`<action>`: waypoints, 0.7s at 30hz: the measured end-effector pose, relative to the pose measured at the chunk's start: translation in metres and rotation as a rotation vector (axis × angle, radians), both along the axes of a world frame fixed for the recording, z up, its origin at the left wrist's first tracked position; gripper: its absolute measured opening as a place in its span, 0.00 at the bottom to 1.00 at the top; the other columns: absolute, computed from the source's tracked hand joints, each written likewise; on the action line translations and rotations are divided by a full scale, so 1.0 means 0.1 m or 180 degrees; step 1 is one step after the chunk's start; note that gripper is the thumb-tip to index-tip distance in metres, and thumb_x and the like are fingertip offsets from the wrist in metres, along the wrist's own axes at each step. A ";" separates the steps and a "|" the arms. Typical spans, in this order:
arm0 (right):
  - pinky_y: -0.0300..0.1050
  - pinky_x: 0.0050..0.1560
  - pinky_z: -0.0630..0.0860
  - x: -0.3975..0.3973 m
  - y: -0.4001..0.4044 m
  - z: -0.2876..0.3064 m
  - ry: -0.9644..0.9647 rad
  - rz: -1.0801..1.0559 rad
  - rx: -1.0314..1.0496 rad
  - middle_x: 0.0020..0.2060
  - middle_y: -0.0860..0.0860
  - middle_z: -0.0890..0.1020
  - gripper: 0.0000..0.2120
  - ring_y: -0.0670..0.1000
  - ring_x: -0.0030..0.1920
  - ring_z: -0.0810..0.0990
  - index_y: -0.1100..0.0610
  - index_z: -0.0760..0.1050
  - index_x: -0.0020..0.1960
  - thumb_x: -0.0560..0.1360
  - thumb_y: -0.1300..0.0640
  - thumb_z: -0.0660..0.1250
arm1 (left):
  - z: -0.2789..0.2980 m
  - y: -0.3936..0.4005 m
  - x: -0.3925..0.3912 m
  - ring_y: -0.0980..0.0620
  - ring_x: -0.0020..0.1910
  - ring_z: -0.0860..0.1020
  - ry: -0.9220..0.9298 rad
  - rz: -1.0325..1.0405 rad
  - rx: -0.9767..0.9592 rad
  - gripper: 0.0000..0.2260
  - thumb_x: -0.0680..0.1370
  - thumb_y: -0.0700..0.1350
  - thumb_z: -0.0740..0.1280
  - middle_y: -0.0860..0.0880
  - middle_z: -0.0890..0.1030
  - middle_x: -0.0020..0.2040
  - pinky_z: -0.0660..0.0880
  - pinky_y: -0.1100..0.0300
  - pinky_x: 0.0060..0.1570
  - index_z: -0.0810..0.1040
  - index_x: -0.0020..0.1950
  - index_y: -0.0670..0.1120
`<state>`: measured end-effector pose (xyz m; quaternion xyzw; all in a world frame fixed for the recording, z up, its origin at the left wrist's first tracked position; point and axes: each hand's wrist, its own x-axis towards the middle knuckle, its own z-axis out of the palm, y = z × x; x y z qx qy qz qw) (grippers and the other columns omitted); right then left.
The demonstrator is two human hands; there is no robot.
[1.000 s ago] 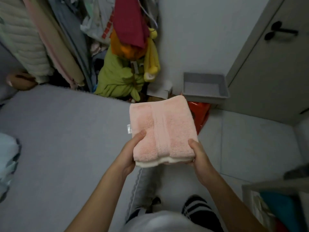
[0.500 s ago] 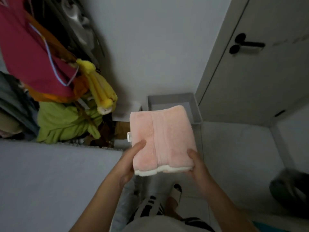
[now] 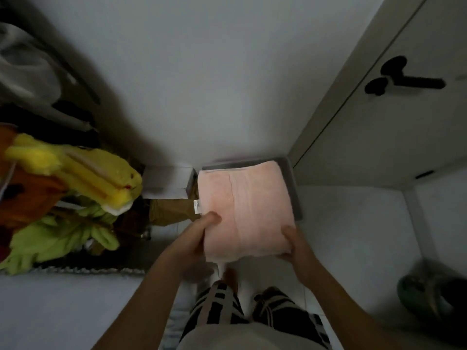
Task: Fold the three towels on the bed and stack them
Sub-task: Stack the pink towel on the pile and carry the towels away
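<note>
A folded pink towel [image 3: 243,210] is held up in the air in front of the person, at the centre of the view, gripped at its near corners by both hands. The left hand [image 3: 194,238] holds the towel's near left corner, thumb lying on the top face and the other fingers curled out of sight underneath. The right hand [image 3: 294,245] clasps the near right corner the same way, thumb on top and fingers below. A small white label [image 3: 197,206] sticks out from the towel's left edge at about 9 o'clock. Whether more towels lie under the pink one cannot be told, since the near edge is blurred. Beyond the towel at 12 o'clock the rim of a grey bin [image 3: 293,183] shows on the floor, against the white wall [image 3: 202,84]. At 2 o'clock stands a pale door [image 3: 379,147] with a black handle [image 3: 406,79]. At 9 o'clock hangs a heap of clothes, a yellow piece [image 3: 83,173] over a green one [image 3: 58,238] and an orange one [image 3: 25,195]. The corner of the bed [image 3: 63,311] fills the lower left at 7 o'clock. Below the towel at 6 o'clock are the person's legs in black-and-white striped trousers [image 3: 219,306], above a white tiled floor [image 3: 353,236].
</note>
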<state>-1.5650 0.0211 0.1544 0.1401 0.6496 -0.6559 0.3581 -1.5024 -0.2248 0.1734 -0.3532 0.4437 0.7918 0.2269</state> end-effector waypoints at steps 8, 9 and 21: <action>0.42 0.47 0.79 -1.23 -0.29 -1.03 -0.0101 0.0017 0.0336 0.62 0.51 0.77 0.31 0.49 0.58 0.78 0.52 0.64 0.72 0.70 0.48 0.64 | -1.09 -0.16 -1.21 0.42 0.58 0.78 -0.0285 0.0205 -0.0414 0.24 0.67 0.53 0.70 0.44 0.78 0.61 0.79 0.44 0.52 0.71 0.62 0.53; 0.46 0.52 0.78 -1.34 -0.31 -1.24 -0.0084 0.0082 0.0389 0.62 0.52 0.76 0.33 0.50 0.60 0.77 0.52 0.64 0.72 0.69 0.47 0.63 | -1.30 -0.17 -1.30 0.43 0.57 0.78 -0.0245 0.0176 -0.0420 0.21 0.68 0.53 0.69 0.46 0.78 0.60 0.80 0.47 0.49 0.71 0.60 0.55; 0.47 0.53 0.68 -1.67 -0.51 -2.63 -0.0202 0.1237 0.1551 0.58 0.47 0.72 0.29 0.49 0.57 0.71 0.51 0.62 0.72 0.76 0.39 0.54 | -2.75 0.09 -1.45 0.50 0.55 0.72 -0.0973 -0.0148 -0.2116 0.31 0.77 0.65 0.55 0.51 0.72 0.60 0.73 0.50 0.54 0.62 0.74 0.48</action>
